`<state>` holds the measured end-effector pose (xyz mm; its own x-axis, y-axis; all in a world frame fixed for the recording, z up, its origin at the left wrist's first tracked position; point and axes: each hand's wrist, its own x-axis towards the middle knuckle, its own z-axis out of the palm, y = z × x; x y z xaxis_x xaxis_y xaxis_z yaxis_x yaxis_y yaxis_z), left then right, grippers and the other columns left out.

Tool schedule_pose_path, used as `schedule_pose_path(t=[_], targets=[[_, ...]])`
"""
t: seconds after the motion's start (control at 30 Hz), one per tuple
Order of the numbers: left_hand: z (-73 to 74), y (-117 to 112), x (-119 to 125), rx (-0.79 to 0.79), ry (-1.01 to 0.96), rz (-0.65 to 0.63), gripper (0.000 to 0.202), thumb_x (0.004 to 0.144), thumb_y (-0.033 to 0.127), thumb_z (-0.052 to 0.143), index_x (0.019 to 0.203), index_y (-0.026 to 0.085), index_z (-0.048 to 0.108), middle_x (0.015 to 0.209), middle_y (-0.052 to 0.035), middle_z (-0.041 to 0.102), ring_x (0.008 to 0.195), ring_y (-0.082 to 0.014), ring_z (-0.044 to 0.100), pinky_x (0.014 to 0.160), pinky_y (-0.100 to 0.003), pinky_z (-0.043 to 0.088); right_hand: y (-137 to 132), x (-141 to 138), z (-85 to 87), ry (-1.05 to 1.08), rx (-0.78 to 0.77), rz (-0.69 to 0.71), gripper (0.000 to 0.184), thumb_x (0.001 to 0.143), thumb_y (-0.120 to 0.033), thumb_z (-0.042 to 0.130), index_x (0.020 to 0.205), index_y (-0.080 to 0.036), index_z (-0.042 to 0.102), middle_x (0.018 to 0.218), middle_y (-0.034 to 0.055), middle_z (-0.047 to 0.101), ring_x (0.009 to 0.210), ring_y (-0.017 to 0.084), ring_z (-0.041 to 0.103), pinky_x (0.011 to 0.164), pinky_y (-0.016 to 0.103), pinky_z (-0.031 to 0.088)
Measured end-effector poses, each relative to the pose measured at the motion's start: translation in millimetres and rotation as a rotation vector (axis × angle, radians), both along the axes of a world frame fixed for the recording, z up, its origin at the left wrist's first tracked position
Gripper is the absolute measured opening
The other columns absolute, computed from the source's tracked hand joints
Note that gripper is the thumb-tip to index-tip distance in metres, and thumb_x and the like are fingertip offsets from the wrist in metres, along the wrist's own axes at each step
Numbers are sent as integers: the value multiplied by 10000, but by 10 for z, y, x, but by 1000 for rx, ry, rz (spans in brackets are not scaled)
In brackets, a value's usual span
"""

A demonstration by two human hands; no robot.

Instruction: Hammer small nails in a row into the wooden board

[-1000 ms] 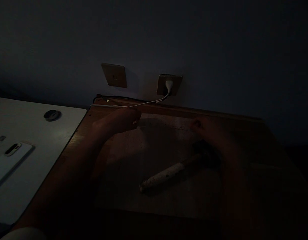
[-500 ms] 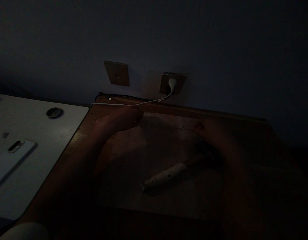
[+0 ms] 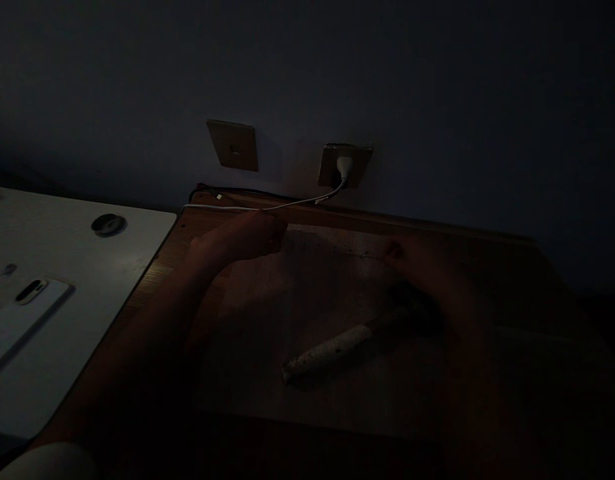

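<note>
The scene is very dark. My left hand (image 3: 260, 235) is closed at the far left corner of a pale flat sheet (image 3: 267, 293) on the wooden table. Across from it, my right hand (image 3: 400, 250) is pinched shut near the sheet's far right side. A thin strand with small glints (image 3: 350, 253), like a fine chain, runs between the two hands; its ends disappear in the fingers. On the sheet lies a hammer (image 3: 332, 350), its handle partly wrapped in white and pointing to the lower left. The dark hammer head sits beside my right forearm, partly hidden in shadow.
A white tabletop (image 3: 112, 280) on the left holds a white phone (image 3: 30, 313) and a small round dark object (image 3: 108, 225). Behind the wooden table (image 3: 527, 287), a white cable (image 3: 297, 202) runs to a plug (image 3: 344, 166) in a wall socket. Another wall plate (image 3: 233, 145) is beside it.
My right hand has shifted slightly to the left. The glinting strand between the hands shows a little more clearly. The hammer and my left hand stay in place.
</note>
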<state>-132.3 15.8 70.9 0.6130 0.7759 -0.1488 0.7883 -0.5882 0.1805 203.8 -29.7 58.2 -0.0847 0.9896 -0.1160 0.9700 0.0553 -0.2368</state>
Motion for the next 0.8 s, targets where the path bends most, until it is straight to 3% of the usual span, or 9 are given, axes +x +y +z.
schedule_pose_path(t=[0.2, 0.43, 0.67, 0.8], targets=[[-8, -4, 9, 47, 17, 47, 208, 952, 201, 532, 908, 183, 734, 867, -68, 758, 698, -183, 654, 643, -302, 407, 9, 2, 16, 34, 18, 27, 129, 879, -156, 650, 783, -242, 665, 883, 73, 781, 837, 258, 745, 714, 339, 516], [10, -29, 62, -18, -90, 1, 106, 886, 131, 596, 874, 177, 691, 911, -51, 754, 749, -163, 671, 648, -266, 420, -19, -111, 61, 92, 40, 128, 115, 847, -130, 660, 862, -231, 712, 937, 71, 790, 863, 248, 735, 753, 332, 522], [-9, -33, 88, -22, -133, -21, 138, 927, 113, 570, 935, 161, 699, 952, -69, 765, 771, -159, 690, 658, -251, 447, -17, -148, -25, 190, 33, 111, 217, 837, -120, 632, 1011, -239, 684, 952, 53, 781, 852, 225, 739, 731, 310, 528], [-40, -33, 84, 28, -139, 14, 105, 927, 162, 610, 966, 164, 707, 866, -55, 749, 692, -162, 647, 619, -267, 411, -31, -154, -10, 194, 71, 123, 165, 845, -133, 633, 964, -244, 656, 925, 50, 773, 836, 228, 725, 738, 323, 516]])
